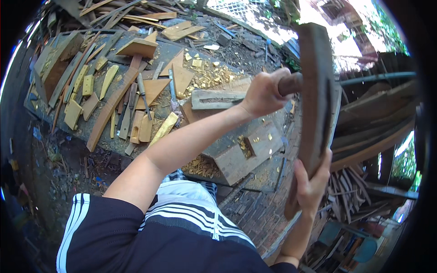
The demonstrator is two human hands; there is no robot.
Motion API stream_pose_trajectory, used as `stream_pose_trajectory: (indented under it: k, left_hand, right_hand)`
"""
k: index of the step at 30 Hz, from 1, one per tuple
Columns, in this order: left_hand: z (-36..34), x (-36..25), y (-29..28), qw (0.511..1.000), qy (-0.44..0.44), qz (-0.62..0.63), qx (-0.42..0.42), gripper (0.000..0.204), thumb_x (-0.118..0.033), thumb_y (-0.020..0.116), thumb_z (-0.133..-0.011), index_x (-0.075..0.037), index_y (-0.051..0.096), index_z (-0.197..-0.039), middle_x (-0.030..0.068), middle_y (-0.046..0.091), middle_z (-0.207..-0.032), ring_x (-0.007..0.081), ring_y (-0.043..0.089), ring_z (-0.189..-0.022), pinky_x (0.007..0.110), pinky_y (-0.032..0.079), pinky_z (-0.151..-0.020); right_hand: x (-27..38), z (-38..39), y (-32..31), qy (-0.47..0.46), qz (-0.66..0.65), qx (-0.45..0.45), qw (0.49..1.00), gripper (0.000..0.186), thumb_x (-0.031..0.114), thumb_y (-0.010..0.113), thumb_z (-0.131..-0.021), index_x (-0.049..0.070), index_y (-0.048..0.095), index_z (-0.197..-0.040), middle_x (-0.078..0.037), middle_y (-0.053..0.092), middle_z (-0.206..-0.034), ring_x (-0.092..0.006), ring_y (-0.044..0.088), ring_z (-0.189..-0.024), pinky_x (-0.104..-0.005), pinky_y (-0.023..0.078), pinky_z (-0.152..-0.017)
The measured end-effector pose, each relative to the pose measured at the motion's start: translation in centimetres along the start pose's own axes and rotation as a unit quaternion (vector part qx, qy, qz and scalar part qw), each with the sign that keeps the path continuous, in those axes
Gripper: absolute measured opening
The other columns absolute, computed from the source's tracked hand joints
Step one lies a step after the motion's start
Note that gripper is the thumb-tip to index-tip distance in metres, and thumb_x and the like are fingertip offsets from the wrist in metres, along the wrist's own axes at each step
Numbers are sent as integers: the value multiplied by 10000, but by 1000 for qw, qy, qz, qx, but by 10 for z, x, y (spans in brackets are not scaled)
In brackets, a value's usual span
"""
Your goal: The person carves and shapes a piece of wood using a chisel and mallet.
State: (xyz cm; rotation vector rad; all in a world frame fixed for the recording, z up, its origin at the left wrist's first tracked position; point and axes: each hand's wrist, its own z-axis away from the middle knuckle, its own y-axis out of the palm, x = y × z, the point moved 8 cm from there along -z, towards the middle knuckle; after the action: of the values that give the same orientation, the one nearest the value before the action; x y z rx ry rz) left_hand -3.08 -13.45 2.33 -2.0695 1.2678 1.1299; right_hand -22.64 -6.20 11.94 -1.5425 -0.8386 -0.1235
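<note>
My left hand (266, 91), at the upper middle, is closed round a round wooden handle (290, 84). The handle meets the side of a long, upright wooden piece (314, 91) with a dark slot; whether they are joined I cannot tell. Lower down, my right hand (309, 182) grips that long piece. Behind my left arm lie a grey slotted block (214, 99) and, nearer me, a larger block (232, 161) with a rectangular recess holding shavings.
A cluttered workbench (173, 54) bears several wood offcuts (109, 82), chisels (144, 95) and shavings (205, 77). Planks (373, 123) are stacked at the right, with more scrap wood (350, 191) below them. Debris (59, 168) covers the ground left of the bench.
</note>
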Motion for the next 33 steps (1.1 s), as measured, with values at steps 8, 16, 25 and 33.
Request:
stream_pose_trajectory:
  k: [8, 16, 25, 33]
  left_hand:
    - [13, -16, 4, 999, 30, -3, -21, 299, -123, 745, -668, -116, 542, -887, 144, 641, -696, 358, 665, -692, 450, 521, -604]
    - [14, -22, 13, 999, 50, -12, 2, 277, -135, 741, -686, -121, 547, -884, 123, 638, -685, 340, 663, -675, 443, 520, -593]
    - [28, -33, 14, 996, 89, 1, 19, 289, -114, 787, -671, -107, 578, -871, 99, 656, -714, 292, 676, -648, 367, 530, -566]
    - [45, -39, 11, 989, 138, 30, 36, 238, -145, 740, -683, -101, 570, -844, 66, 610, -696, 280, 653, -641, 376, 512, -555]
  right_hand:
    - [-21, 24, 7, 50, -36, 15, 998, 613, 161, 638, -859, -43, 388, -1381, -141, 543, -1155, -213, 491, -1068, -325, 362, -978]
    - [-13, 28, 0, 56, -29, 16, 998, 604, 183, 678, -817, -16, 422, -1326, -104, 582, -943, -175, 558, -828, -318, 468, -777]
    - [-102, 14, 62, 211, -230, 66, 948, 530, 248, 664, -870, -18, 463, -1281, -106, 610, -988, -206, 602, -862, -334, 484, -819]
    - [-147, 0, 154, 182, 80, 182, 963, 561, 307, 701, -851, -44, 511, -1246, -187, 626, -1116, -317, 602, -1107, -389, 467, -910]
